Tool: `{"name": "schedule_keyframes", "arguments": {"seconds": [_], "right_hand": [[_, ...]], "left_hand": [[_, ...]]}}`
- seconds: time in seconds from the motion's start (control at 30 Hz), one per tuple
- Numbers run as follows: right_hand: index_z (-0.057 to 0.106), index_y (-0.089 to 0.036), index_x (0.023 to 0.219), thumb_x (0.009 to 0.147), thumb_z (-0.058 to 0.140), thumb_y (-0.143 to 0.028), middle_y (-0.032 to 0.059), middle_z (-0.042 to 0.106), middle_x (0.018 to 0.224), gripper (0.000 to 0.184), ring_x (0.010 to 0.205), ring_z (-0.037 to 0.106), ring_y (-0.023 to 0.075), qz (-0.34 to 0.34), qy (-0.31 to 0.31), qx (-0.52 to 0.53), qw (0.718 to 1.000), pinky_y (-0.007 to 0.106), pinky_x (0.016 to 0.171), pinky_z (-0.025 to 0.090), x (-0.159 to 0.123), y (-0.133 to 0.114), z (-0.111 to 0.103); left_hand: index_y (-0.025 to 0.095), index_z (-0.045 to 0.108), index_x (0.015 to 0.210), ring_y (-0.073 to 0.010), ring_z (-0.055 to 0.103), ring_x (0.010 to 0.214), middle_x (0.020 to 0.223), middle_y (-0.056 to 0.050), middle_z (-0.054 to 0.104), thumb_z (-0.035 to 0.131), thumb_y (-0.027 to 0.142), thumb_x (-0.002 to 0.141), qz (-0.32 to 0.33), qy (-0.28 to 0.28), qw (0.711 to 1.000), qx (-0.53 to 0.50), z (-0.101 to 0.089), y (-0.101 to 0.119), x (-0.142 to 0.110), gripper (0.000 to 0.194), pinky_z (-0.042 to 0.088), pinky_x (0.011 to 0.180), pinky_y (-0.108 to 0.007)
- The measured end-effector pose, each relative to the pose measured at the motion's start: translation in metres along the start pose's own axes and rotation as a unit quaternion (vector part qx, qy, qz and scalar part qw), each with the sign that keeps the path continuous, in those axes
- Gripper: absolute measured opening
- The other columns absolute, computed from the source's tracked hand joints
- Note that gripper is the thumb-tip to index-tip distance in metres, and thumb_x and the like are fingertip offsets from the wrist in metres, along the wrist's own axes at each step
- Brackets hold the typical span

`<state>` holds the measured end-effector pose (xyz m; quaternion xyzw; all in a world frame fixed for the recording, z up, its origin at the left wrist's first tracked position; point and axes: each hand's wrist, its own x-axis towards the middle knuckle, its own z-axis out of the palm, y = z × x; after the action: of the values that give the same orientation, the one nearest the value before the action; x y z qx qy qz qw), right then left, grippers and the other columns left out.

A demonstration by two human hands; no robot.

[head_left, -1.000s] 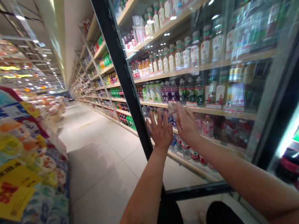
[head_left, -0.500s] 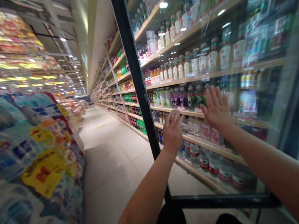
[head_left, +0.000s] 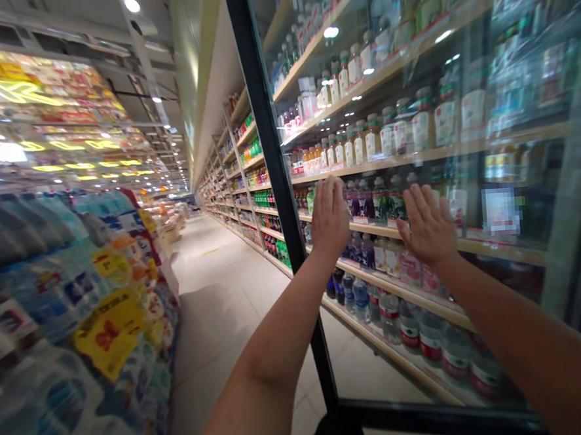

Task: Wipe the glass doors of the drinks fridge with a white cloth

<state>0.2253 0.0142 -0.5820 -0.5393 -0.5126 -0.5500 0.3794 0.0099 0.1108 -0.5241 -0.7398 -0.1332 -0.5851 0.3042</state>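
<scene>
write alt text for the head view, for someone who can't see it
A person's left hand and right hand are raised at a black-framed glass door; contact is hard to judge. Drink bottles on shelves show through it. To the left, packaged goods with a yellow sign stand beside an aisle.

Round ceiling lamps [head_left: 132, 4] shine above a pale tiled floor [head_left: 210, 314] beside long shelves [head_left: 243, 170]

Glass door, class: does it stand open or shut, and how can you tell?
Open: through the glass door, floor shows between its bottom frame and the lowest shelf.
</scene>
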Motion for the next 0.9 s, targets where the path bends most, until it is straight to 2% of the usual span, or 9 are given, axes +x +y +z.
{"name": "schedule_keyframes", "arguments": {"seconds": [0.13, 0.2, 0.27, 0.4, 0.47, 0.57, 0.63, 0.83, 0.9], "right_hand": [[0.017, -0.014, 0.166, 0.107, 0.042, -0.042, 0.0153, 0.034, 0.164, 0.07, 0.154, 0.031, 0.0315, -0.009, 0.015, -0.011, 1.0, 0.053, 0.125, 0.026, -0.001, 0.0, 0.0], [0.017, -0.015, 0.166, 0.107, 0.042, -0.041, 0.0148, 0.034, 0.165, 0.069, 0.155, 0.03, 0.031, -0.01, 0.018, -0.014, 1.0, 0.052, 0.125, 0.027, -0.001, 0.0, 0.0], [0.018, -0.015, 0.166, 0.107, 0.041, -0.04, 0.0148, 0.033, 0.165, 0.069, 0.155, 0.029, 0.0311, -0.009, 0.017, -0.014, 1.0, 0.053, 0.124, 0.027, -0.001, 0.0, 0.0], [0.018, -0.014, 0.166, 0.107, 0.039, -0.041, 0.016, 0.031, 0.166, 0.068, 0.156, 0.026, 0.0325, -0.003, 0.003, -0.005, 1.0, 0.056, 0.124, 0.027, -0.002, 0.0, 0.0], [0.017, -0.014, 0.166, 0.107, 0.039, -0.042, 0.0165, 0.029, 0.167, 0.069, 0.156, 0.026, 0.0332, 0.001, -0.008, 0.002, 1.0, 0.058, 0.124, 0.026, -0.002, 0.0, 0.0], [0.014, -0.015, 0.166, 0.108, 0.037, -0.043, 0.0167, 0.026, 0.168, 0.069, 0.156, 0.024, 0.0334, 0.005, -0.025, 0.011, 1.0, 0.059, 0.124, 0.024, -0.003, 0.001, 0.001], [0.012, -0.015, 0.166, 0.108, 0.035, -0.044, 0.0164, 0.026, 0.168, 0.069, 0.157, 0.023, 0.0331, 0.004, -0.028, 0.011, 1.0, 0.059, 0.124, 0.024, -0.003, 0.001, 0.002], [0.012, -0.016, 0.167, 0.109, 0.033, -0.046, 0.0157, 0.03, 0.166, 0.069, 0.156, 0.026, 0.0301, 0.01, -0.016, -0.01, 1.0, 0.055, 0.126, 0.021, -0.004, -0.001, 0.001], [0.015, -0.015, 0.166, 0.109, 0.031, -0.047, 0.0157, 0.032, 0.166, 0.067, 0.156, 0.027, 0.0292, 0.017, -0.025, -0.011, 0.999, 0.054, 0.127, 0.02, -0.004, -0.002, 0.0]], "left_hand": [[0.008, 0.013, 0.164, -0.0277, 0.018, 0.157, 0.163, -0.018, 0.036, 0.039, 0.01, 0.106, 0.265, -0.113, 0.957, -0.013, -0.006, 0.006, -0.027, 0.063, 0.031, 0.129, -0.045], [0.009, 0.02, 0.163, -0.0269, 0.018, 0.157, 0.163, -0.015, 0.038, 0.039, 0.009, 0.105, 0.323, -0.159, 0.933, 0.004, -0.012, -0.004, -0.018, 0.061, 0.031, 0.129, -0.043], [0.01, 0.022, 0.163, -0.0269, 0.015, 0.158, 0.164, -0.015, 0.036, 0.035, 0.003, 0.102, 0.259, -0.151, 0.954, 0.033, -0.016, -0.02, 0.005, 0.062, 0.028, 0.13, -0.046], [0.01, 0.01, 0.165, -0.03, 0.013, 0.158, 0.165, -0.019, 0.032, 0.03, 0.002, 0.101, 0.093, -0.046, 0.993, 0.065, -0.012, -0.029, 0.026, 0.067, 0.024, 0.131, -0.054], [0.01, 0.009, 0.165, -0.0303, 0.018, 0.157, 0.164, -0.019, 0.034, 0.031, 0.004, 0.102, 0.148, -0.056, 0.986, 0.062, -0.008, -0.019, 0.011, 0.067, 0.024, 0.13, -0.054], [0.014, 0.028, 0.162, -0.0263, 0.029, 0.154, 0.163, -0.011, 0.039, 0.038, 0.012, 0.104, 0.337, -0.125, 0.932, 0.039, -0.007, -0.008, -0.012, 0.059, 0.028, 0.13, -0.043], [0.015, 0.039, 0.157, -0.0263, 0.031, 0.153, 0.161, -0.008, 0.042, 0.042, 0.015, 0.104, 0.376, -0.14, 0.915, 0.05, -0.012, -0.015, -0.007, 0.053, 0.029, 0.129, -0.043], [0.014, 0.032, 0.161, -0.0289, 0.024, 0.156, 0.163, -0.015, 0.038, 0.04, 0.007, 0.102, 0.081, -0.006, 0.991, 0.11, -0.02, -0.039, 0.032, 0.06, 0.029, 0.127, -0.048], [0.011, 0.028, 0.162, -0.0307, 0.028, 0.155, 0.162, -0.018, 0.039, 0.04, 0.006, 0.101, 0.127, -0.017, 0.989, 0.08, -0.017, -0.031, 0.018, 0.062, 0.032, 0.126, -0.048]]}}
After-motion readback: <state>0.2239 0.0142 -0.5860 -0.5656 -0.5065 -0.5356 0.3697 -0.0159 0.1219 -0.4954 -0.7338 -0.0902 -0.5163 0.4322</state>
